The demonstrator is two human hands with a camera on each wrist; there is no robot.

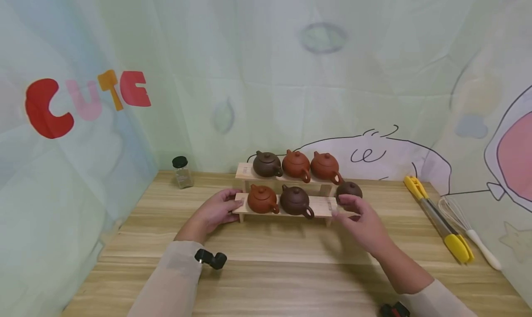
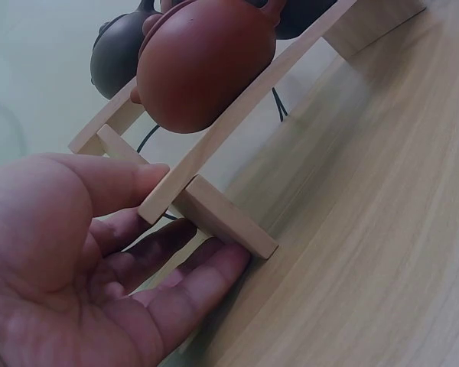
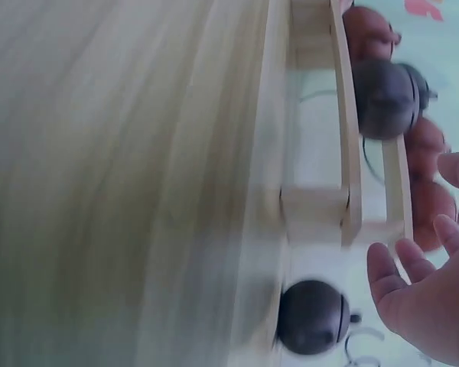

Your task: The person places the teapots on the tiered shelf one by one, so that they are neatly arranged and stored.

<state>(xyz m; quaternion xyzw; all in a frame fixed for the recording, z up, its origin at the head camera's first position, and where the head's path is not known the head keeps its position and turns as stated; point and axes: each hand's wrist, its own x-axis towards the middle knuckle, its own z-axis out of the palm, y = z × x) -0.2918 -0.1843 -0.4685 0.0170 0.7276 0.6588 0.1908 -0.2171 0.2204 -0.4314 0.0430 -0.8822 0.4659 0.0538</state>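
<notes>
A small two-tier wooden stand (image 1: 322, 207) bears several little clay teapots. On its lower shelf sit a reddish-brown teapot (image 1: 262, 200) and a dark brown teapot (image 1: 295, 200). The upper shelf carries another dark teapot (image 1: 267, 164) and two reddish ones (image 1: 296, 164). My left hand (image 1: 214, 212) grips the lower shelf's left end, thumb on top and fingers curled beneath against the leg (image 2: 233, 218). At the opposite end, my right hand (image 1: 365, 222) has its fingers loosely spread, holding nothing. Just behind it, a dark teapot (image 3: 314, 317) stands on the table, partly hidden in the head view.
A glass jar with a black lid (image 1: 183, 173) stands at the back left. Yellow-ended tongs (image 1: 436, 218) and a whisk with a white handle (image 1: 471, 234) lie along the right side of the wooden table (image 1: 266, 280). A printed cloth (image 1: 266, 77) hangs behind.
</notes>
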